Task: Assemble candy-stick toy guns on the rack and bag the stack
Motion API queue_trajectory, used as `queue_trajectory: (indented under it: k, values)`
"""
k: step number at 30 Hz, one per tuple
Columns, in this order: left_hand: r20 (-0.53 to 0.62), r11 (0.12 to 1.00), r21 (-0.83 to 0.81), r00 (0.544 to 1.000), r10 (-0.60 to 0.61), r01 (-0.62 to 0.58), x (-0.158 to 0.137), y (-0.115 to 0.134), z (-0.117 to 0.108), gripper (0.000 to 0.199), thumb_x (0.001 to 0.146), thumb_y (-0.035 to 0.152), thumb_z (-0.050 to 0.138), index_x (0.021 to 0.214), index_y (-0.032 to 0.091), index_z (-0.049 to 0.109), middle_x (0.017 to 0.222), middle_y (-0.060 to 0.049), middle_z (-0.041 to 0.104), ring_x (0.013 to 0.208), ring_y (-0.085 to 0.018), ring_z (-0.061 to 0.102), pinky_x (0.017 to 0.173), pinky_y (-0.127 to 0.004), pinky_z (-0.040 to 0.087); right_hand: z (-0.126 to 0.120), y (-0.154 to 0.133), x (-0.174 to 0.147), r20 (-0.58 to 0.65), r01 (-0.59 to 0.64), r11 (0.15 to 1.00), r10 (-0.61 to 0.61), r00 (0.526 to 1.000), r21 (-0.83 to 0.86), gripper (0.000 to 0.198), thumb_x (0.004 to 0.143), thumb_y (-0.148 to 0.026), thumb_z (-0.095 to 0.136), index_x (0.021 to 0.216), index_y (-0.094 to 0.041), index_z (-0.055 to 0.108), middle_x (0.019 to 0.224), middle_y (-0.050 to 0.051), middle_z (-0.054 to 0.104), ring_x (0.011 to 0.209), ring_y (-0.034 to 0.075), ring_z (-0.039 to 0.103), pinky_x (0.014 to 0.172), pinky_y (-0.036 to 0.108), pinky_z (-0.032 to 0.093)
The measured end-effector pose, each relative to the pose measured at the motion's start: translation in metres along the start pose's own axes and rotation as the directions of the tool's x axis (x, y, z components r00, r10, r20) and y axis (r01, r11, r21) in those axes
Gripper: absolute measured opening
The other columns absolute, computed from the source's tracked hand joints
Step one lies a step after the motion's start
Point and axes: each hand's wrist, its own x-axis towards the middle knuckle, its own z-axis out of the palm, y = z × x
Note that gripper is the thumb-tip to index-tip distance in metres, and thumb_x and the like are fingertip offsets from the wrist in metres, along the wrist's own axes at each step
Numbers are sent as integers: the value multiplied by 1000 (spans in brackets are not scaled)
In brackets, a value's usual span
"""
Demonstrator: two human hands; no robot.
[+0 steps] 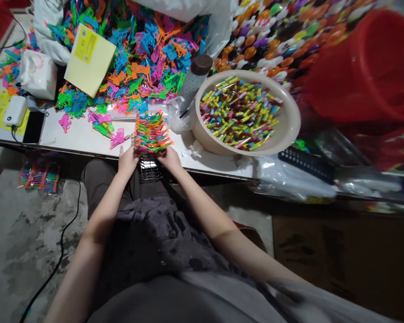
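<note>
A stack of small plastic toy guns (152,130) in orange, green, pink and blue stands upright at the table's front edge. Beneath its near end is a black wire rack (150,168). My left hand (128,159) is closed at the left side of the stack's near end, and my right hand (170,159) is closed at the right side, so the stack sits between them. Some fingertips are hidden behind the toys. Just left of the stack lie a loose pink toy gun (118,137) and a pink and green pair (101,122).
A big heap of toy guns (148,49) covers the back, with a yellow card box (89,60) on it. To the right stand a dotted bottle (197,78), a cream basin (294,119) of wrapped sticks and a red bucket (336,76). A phone (34,127) lies left.
</note>
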Motion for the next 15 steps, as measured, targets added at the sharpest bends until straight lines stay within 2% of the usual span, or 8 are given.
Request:
queue_trajectory:
  k: [2,5,8,12,15]
  values:
    - [-10,999,12,999,30,-30,0,-14,-9,17,80,13,47,90,21,57,90,-3,67,90,-20,61,112,-48,20,-3,5,-3,46,44,999,-45,998,29,14,68,-22,56,80,-18,51,75,2,60,64,16,54,61,28,43]
    - [-131,997,70,991,30,-21,4,-39,-24,30,77,12,48,104,19,57,114,-10,60,111,-25,51,107,-45,30,-12,8,-12,109,95,994,-100,989,51,12,73,-23,52,84,-18,53,75,2,60,64,15,54,62,28,43]
    - [-191,992,120,982,0,23,9,-61,-38,48,73,14,53,121,16,51,131,-14,48,124,-29,41,106,-44,30,-25,6,-23,131,138,990,-137,982,2,16,78,-27,49,89,-18,57,77,3,62,63,14,55,62,28,44]
    - [-61,978,207,998,-15,28,17,-75,-49,60,77,22,52,135,13,40,131,-16,48,124,-30,40,109,-47,24,-54,-1,-37,92,253,967,-249,964,-33,19,81,-29,48,88,-18,62,84,6,65,67,14,57,61,27,46]
    - [-17,955,295,999,-34,38,23,-74,-54,65,78,26,49,140,12,34,138,-16,41,133,-32,29,113,-51,12,-85,-5,-41,-44,304,951,-306,951,-52,22,83,-32,48,90,-17,63,80,6,66,67,14,58,58,25,46]
